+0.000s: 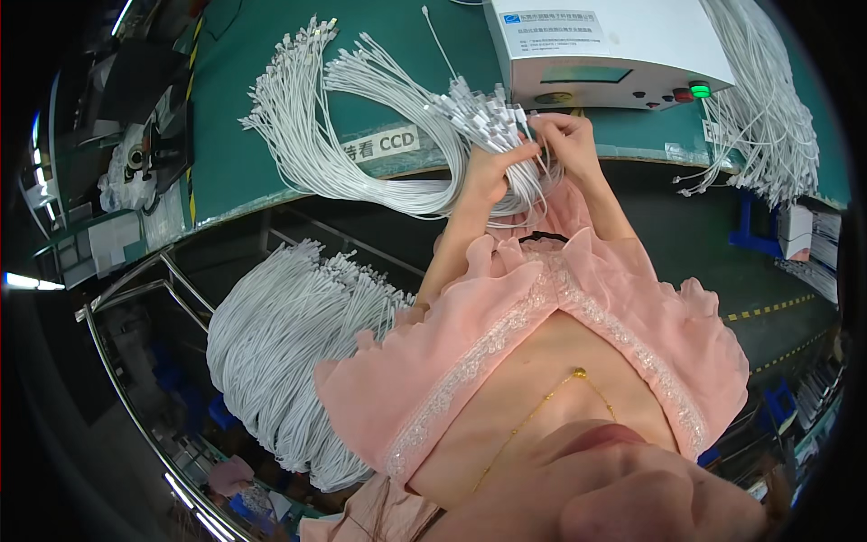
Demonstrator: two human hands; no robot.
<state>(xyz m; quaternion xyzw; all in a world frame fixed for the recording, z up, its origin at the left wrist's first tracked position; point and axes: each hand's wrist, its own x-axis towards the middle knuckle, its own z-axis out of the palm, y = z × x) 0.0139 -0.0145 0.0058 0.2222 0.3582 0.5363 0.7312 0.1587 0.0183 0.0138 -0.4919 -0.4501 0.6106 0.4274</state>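
A thick bundle of white cables point(483, 117) with plugs at its upper end is gripped in my left hand point(490, 172), near the front edge of the bench. Close beside it, my right hand point(569, 140) has its fingers pinched together at a cable plug on the bundle's right side. The strands droop below my hands and loop left over the bench edge. To the left on the bench lie further white cables point(293, 99), their plug ends fanned out toward the back.
A white test box point(614, 45) with a small screen and a lit green button stands at the back. White cables point(768, 117) hang over the green bench point(235, 135) at right. A large cable heap point(280, 361) rests on a metal rail point(117, 388) at lower left.
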